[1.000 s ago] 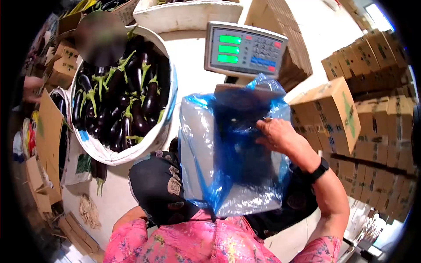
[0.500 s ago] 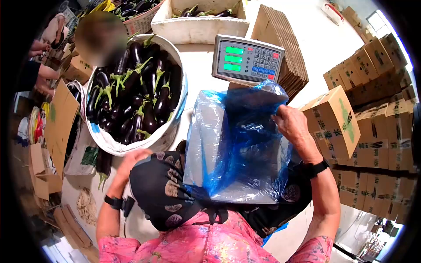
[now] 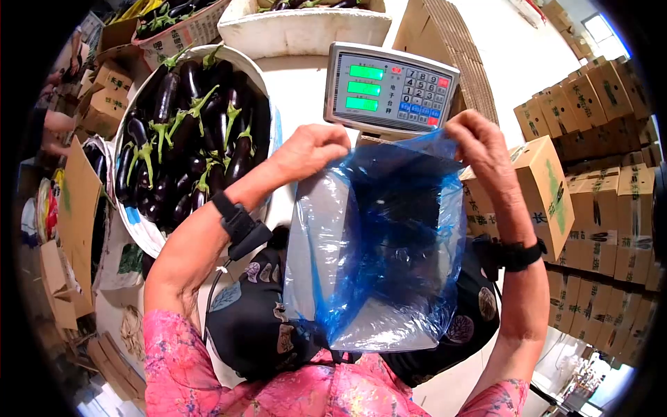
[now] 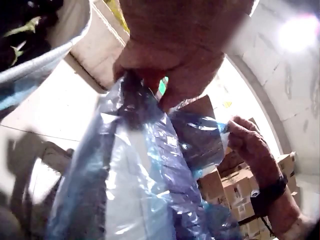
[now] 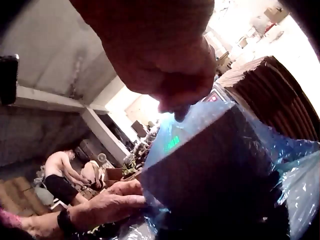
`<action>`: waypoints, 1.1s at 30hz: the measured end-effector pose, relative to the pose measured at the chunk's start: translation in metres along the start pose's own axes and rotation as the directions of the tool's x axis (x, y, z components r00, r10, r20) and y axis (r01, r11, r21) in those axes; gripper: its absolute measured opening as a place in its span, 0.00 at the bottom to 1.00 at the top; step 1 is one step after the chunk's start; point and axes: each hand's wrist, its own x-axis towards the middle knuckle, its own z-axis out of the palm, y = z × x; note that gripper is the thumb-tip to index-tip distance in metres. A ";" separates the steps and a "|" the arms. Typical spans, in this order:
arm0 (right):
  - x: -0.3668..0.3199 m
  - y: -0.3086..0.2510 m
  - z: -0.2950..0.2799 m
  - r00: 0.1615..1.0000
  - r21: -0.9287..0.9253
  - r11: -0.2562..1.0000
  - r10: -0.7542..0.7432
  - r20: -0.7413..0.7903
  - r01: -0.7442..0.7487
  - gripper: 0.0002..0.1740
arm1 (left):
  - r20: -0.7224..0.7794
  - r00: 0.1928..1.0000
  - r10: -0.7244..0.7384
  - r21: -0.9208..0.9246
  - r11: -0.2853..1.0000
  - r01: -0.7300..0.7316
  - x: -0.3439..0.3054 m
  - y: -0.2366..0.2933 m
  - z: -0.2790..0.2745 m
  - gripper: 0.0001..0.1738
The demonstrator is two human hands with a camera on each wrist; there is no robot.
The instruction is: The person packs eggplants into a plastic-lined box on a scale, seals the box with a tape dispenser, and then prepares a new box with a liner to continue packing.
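Observation:
A blue plastic bag (image 3: pixel 399 208) lines an open box (image 3: pixel 316 243) that stands between the person's knees, its film folded out over the sides. My left hand (image 3: pixel 309 151) pinches the bag's edge at the far left corner; the left wrist view shows the film (image 4: pixel 135 165) hanging in folds from those fingers. At the far right corner, my right hand (image 3: pixel 484 147) pinches the rim and pulls the film up taut. Through the film in the right wrist view, a dark box flap (image 5: pixel 215 165) shows. Inside the bag it is dark blue, with no produce visible.
A scale display (image 3: pixel 389 87) with green readouts stands just beyond the box. To the left is a large white tub (image 3: pixel 149 240) of eggplants (image 3: pixel 184 132). Cartons (image 3: pixel 597 187) are stacked on the right, with flattened cardboard (image 3: pixel 445 42) behind the scale.
My left hand has come up from beside the left knee to the bag's far left corner and taken hold. The right hand has moved up and outward, lifting the rim; the bag's mouth is wider.

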 end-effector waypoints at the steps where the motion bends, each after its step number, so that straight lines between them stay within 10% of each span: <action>1: 0.001 -0.001 -0.005 0.999 0.049 0.999 0.014 -0.050 -0.012 0.08 | -0.040 0.999 0.024 -0.094 0.995 -0.028 -0.001 0.001 -0.002 0.11; 8: 0.008 -0.002 0.024 0.938 -0.065 0.981 -0.194 -0.289 0.183 0.08 | -0.353 0.931 -0.092 -0.112 0.992 0.055 0.015 -0.027 -0.005 0.12; 12: -0.039 -0.028 0.039 0.921 -0.234 0.910 -0.277 0.273 0.343 0.10 | -0.389 0.891 -0.235 -0.313 0.943 0.112 0.030 -0.029 0.008 0.13; 14: -0.053 0.002 0.065 0.784 -0.176 0.883 -0.274 0.558 0.434 0.13 | -0.435 0.878 -0.199 -0.342 0.939 0.043 0.042 -0.030 0.007 0.13; 20: -0.086 0.193 0.120 0.715 -0.584 0.609 0.039 0.698 0.537 0.16 | -0.473 0.869 -0.146 -0.142 0.986 0.088 0.037 -0.076 0.016 0.14; 23: -0.092 0.249 0.131 0.673 -0.499 0.609 -0.081 0.735 0.617 0.10 | -0.535 0.838 -0.109 -0.112 0.992 0.057 0.012 -0.064 0.027 0.16; 27: -0.088 0.195 0.128 0.641 -0.587 0.589 0.147 0.753 0.555 0.10 | -0.552 0.809 -0.201 -0.243 0.967 0.075 -0.043 -0.050 0.029 0.17; 31: -0.056 0.114 0.138 0.558 -0.728 0.485 0.469 0.685 0.485 0.13 | -0.253 0.918 -0.306 -0.344 0.915 0.211 -0.131 -0.043 0.007 0.13; 33: -0.053 0.079 0.135 0.542 -0.669 0.487 0.395 0.742 0.561 0.14 | -0.330 0.897 -0.294 -0.287 0.937 0.202 -0.168 -0.049 0.007 0.12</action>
